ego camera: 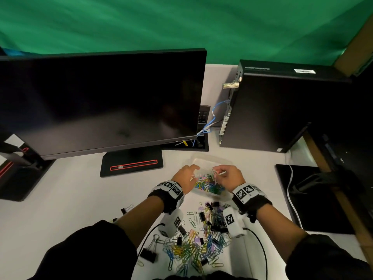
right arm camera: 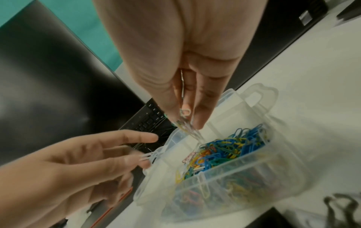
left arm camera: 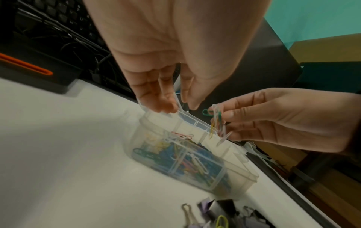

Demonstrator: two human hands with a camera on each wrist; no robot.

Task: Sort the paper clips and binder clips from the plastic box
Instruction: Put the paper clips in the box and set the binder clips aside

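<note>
A clear plastic box (ego camera: 210, 158) stands on the white desk, part filled with coloured paper clips (ego camera: 207, 183). Both hands hover over it. My left hand (ego camera: 194, 171) pinches a white paper clip (right arm camera: 147, 156) at the box's left rim (left arm camera: 187, 115). My right hand (ego camera: 215, 172) pinches a small bunch of paper clips (left arm camera: 216, 121), white, green and yellow, which hangs over the box (right arm camera: 254, 182). Nearer to me lies a mixed pile of paper clips and binder clips (ego camera: 198, 239), between my forearms.
A dark monitor (ego camera: 101, 102) on its stand (ego camera: 131, 164) fills the left and back. A black computer tower (ego camera: 272, 110) stands at the back right, a black pad (ego camera: 314, 199) with a white cable to the right. Loose black binder clips (ego camera: 148, 254) lie left of the pile.
</note>
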